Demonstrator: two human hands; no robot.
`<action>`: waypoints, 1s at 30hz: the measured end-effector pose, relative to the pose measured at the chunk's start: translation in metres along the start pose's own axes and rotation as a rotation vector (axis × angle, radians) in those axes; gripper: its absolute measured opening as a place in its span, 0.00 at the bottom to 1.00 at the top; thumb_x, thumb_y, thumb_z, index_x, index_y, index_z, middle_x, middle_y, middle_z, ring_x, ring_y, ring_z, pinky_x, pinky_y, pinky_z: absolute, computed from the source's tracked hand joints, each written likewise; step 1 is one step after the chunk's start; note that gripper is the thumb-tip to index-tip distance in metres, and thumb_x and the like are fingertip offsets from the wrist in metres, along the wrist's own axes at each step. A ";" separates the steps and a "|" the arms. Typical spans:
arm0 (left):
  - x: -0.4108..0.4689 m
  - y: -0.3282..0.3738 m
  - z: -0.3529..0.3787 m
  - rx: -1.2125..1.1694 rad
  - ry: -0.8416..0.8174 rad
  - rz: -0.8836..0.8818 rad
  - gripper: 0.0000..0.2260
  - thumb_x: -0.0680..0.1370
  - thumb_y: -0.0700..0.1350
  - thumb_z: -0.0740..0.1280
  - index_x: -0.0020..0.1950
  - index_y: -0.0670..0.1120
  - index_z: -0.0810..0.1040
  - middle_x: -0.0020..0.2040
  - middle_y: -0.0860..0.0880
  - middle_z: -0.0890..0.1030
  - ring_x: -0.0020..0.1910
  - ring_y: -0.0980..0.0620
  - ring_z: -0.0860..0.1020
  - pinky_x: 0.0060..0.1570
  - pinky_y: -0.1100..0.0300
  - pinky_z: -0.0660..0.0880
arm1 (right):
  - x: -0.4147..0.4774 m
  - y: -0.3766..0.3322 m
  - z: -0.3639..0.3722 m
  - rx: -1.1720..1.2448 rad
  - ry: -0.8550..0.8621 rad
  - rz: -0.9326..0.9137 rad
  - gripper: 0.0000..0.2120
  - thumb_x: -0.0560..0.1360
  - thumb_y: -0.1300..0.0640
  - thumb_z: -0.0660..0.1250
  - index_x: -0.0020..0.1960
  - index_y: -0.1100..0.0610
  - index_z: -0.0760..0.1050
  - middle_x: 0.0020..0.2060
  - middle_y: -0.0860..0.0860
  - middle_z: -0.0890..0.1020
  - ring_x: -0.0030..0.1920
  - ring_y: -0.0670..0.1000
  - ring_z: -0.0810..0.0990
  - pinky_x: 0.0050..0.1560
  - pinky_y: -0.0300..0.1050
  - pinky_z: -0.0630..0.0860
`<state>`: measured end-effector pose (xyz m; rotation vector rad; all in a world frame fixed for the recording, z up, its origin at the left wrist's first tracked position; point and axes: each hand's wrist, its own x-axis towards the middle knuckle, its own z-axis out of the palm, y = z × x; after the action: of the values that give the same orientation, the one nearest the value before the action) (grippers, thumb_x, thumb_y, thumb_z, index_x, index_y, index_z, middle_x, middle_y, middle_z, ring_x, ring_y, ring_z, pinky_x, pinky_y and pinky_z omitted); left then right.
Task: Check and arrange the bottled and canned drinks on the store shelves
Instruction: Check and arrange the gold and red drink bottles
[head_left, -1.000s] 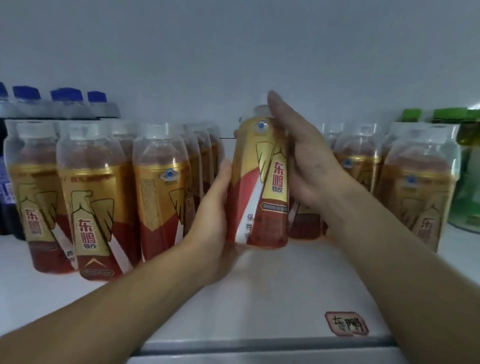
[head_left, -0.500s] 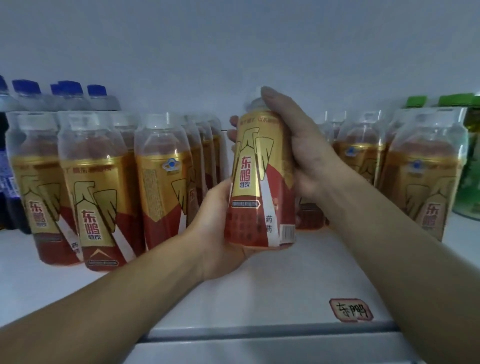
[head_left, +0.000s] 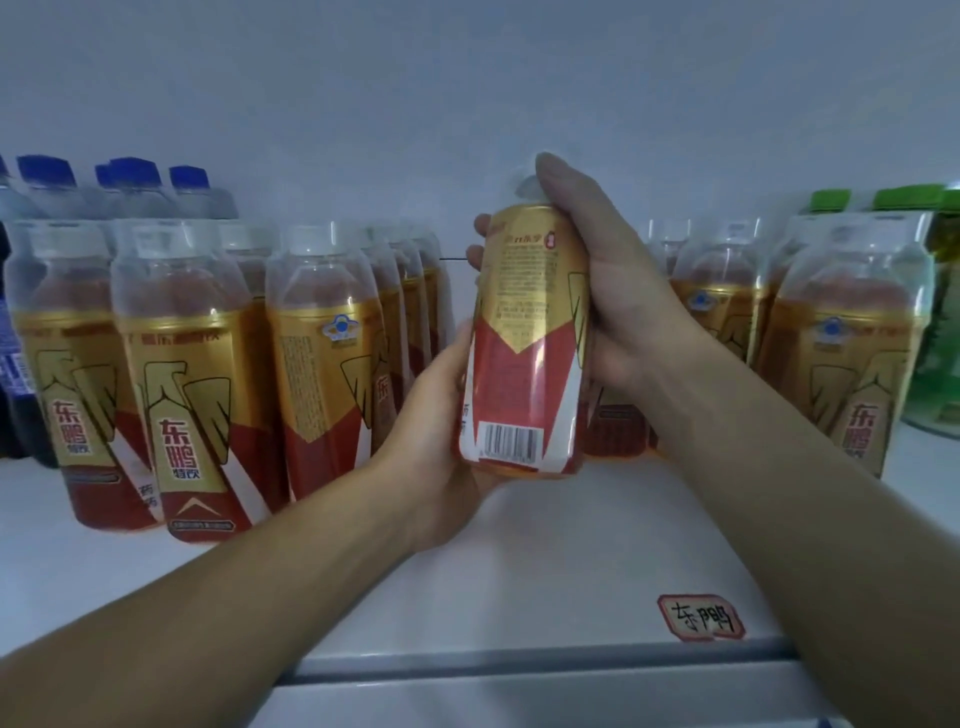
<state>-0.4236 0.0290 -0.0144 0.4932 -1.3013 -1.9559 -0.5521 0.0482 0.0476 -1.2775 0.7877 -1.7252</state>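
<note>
While nearly upright, bottle (head_left: 524, 364) cap-up.

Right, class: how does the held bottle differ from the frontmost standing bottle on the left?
The held bottle shows its barcode; the standing bottle shows its logo. The left hand and right hand grip the held bottle; the standing bottle rests on the shelf. Both labels are gold and red.

SURFACE: white shelf (head_left: 545, 571) | LEFT: gold-and-red bottles (head_left: 192, 374) upright in rows running front to back | BACK LEFT: blue-capped bottles (head_left: 130, 182) behind them | RIGHT: matching bottles (head_left: 841, 353) upright, green bottles (head_left: 935, 312) at far right | FRONT: red-bordered handwritten label (head_left: 701, 617) near the edge
</note>
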 end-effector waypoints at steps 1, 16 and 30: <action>0.000 0.000 0.001 0.015 0.013 0.034 0.22 0.82 0.62 0.55 0.52 0.51 0.84 0.48 0.49 0.86 0.44 0.48 0.85 0.40 0.50 0.82 | 0.002 0.000 0.000 -0.051 0.040 -0.050 0.18 0.75 0.46 0.72 0.58 0.58 0.78 0.51 0.59 0.82 0.52 0.59 0.82 0.52 0.55 0.81; 0.001 0.001 0.003 -0.014 0.092 0.100 0.25 0.82 0.62 0.55 0.55 0.47 0.84 0.50 0.45 0.86 0.49 0.48 0.85 0.52 0.52 0.79 | 0.010 0.009 -0.004 -0.154 0.076 -0.109 0.19 0.75 0.48 0.73 0.58 0.57 0.73 0.38 0.50 0.83 0.38 0.50 0.84 0.44 0.50 0.80; 0.002 0.001 -0.002 0.022 0.096 0.066 0.25 0.82 0.62 0.54 0.57 0.47 0.83 0.47 0.46 0.86 0.42 0.48 0.85 0.44 0.53 0.79 | 0.013 0.011 -0.005 -0.133 0.037 -0.038 0.32 0.70 0.44 0.76 0.67 0.58 0.72 0.54 0.57 0.83 0.50 0.54 0.84 0.54 0.54 0.81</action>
<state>-0.4232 0.0255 -0.0144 0.5421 -1.2643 -1.8432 -0.5560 0.0322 0.0425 -1.3602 0.9183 -1.7557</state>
